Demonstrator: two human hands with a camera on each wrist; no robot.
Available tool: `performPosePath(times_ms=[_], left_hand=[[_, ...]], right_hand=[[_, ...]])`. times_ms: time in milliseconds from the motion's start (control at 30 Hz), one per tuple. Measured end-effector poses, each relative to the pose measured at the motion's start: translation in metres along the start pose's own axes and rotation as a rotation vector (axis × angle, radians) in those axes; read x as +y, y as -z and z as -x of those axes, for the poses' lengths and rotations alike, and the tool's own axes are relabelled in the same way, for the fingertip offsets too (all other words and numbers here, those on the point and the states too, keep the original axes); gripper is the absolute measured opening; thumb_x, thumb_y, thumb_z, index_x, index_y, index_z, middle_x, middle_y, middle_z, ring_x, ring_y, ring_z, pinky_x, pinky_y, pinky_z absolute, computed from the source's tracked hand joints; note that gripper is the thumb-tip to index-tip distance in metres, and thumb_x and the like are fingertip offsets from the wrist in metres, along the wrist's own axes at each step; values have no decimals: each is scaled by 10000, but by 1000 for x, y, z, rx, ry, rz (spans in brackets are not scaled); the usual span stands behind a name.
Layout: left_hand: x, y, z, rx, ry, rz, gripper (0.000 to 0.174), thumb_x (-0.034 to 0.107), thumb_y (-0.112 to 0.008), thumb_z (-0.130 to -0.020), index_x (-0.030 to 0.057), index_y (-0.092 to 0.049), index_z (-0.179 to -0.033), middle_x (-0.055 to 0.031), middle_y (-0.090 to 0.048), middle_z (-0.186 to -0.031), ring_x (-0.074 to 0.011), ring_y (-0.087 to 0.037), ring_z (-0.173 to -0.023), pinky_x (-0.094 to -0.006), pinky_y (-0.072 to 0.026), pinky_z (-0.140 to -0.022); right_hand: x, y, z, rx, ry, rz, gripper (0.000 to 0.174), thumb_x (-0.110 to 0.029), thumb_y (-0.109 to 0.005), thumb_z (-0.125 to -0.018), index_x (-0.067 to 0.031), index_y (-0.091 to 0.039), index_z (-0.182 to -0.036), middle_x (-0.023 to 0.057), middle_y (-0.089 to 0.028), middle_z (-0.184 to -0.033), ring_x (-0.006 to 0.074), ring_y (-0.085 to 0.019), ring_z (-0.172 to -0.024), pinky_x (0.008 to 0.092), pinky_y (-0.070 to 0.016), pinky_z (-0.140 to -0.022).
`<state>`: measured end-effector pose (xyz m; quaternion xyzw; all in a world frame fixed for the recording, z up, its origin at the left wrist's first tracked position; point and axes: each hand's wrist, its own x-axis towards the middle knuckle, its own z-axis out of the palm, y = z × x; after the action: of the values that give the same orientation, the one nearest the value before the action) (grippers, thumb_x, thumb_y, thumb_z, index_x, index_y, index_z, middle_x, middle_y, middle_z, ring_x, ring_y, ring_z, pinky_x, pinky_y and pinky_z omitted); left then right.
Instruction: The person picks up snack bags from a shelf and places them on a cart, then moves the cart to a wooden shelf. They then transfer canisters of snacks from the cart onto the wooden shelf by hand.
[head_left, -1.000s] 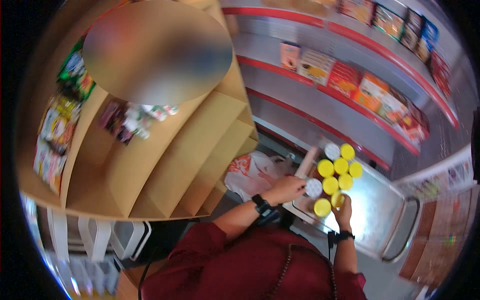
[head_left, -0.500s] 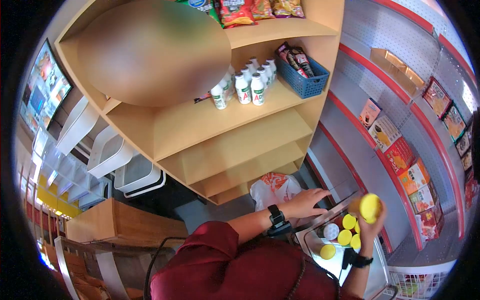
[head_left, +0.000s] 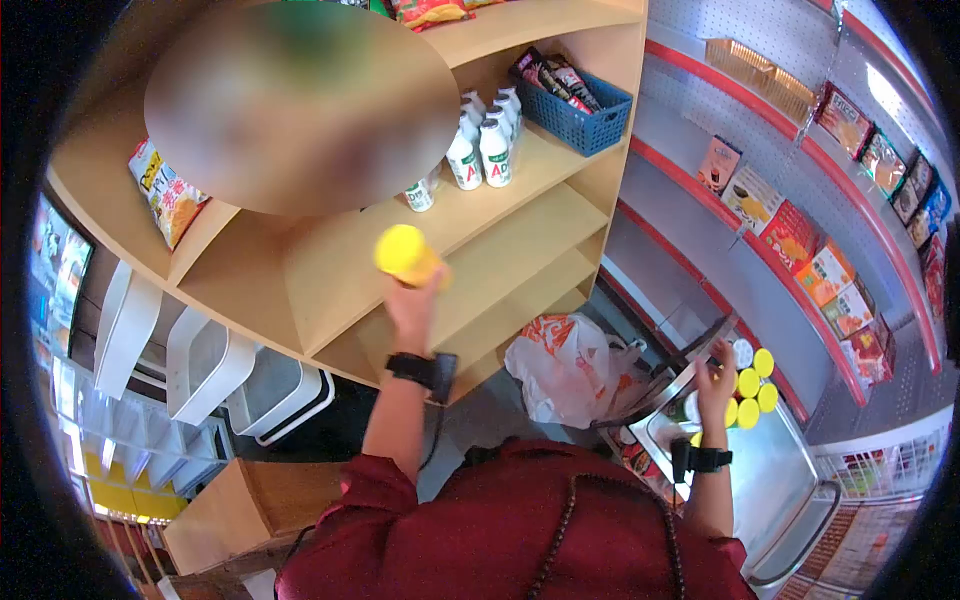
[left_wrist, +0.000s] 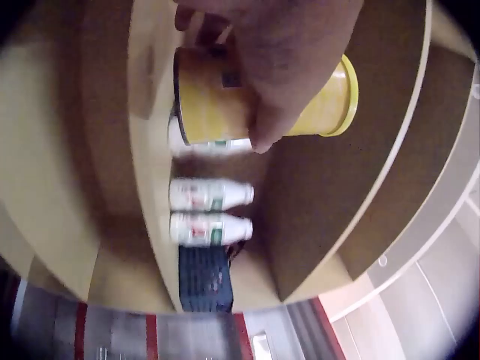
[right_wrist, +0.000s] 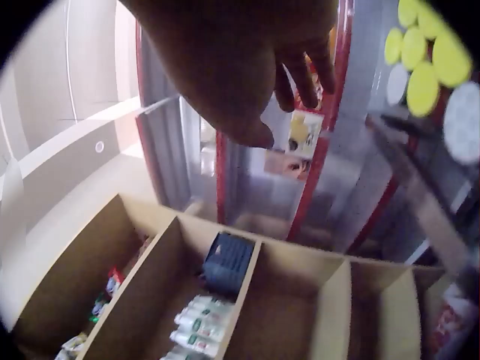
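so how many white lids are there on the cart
2 show: in the right wrist view, one white lid just left of a yellow lid, another at the right edge. Others may be hidden behind the right hand.

One blue basket, at least five white bottles left of it, one yellow-lidded canister lower left, one plastic bag below, at least six yellow lids and two white lids lower right.

Yellow lid, blue basket, maroon sleeves
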<state>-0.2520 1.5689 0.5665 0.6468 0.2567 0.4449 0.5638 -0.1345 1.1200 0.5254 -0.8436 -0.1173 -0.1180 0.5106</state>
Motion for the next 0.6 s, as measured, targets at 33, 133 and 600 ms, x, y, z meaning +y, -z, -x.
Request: performPosePath(times_ms=[33,133,600], left_hand=[[-5,24,-18,150,-32,-148,586,157,-781,-608,-13,-455,-1064,-124,-550,-1028,-219,-550,-923,-336,-447,-816],[-12,89,-49,415,5,-400,631,213,-784,-604,-21,-451,-1086,-140,-555,-1029,-237,-557,-920,-347,-443,-816],[-29,176,-58,410,30,-465,628,161,-759,-651,-19,-383,-1121,-142,-552,-1023,-267,-560,-920,-348,-502,-784]], right_hand=[[12,14,11,65,-81,-33,482,-77,-621,-762,-64,-419,-1199,95,-532,-1062,201,-526,-955,290,-433,-760],[49,50,46,255,-126,295,450,-93,-614,-763,-43,-438,-1174,118,-545,-1019,229,-538,-908,323,-429,-785],[109,55,162,684,-543,495,470,-105,-617,-698,8,-470,-1129,190,-536,-1046,281,-534,-936,356,-437,-801]])
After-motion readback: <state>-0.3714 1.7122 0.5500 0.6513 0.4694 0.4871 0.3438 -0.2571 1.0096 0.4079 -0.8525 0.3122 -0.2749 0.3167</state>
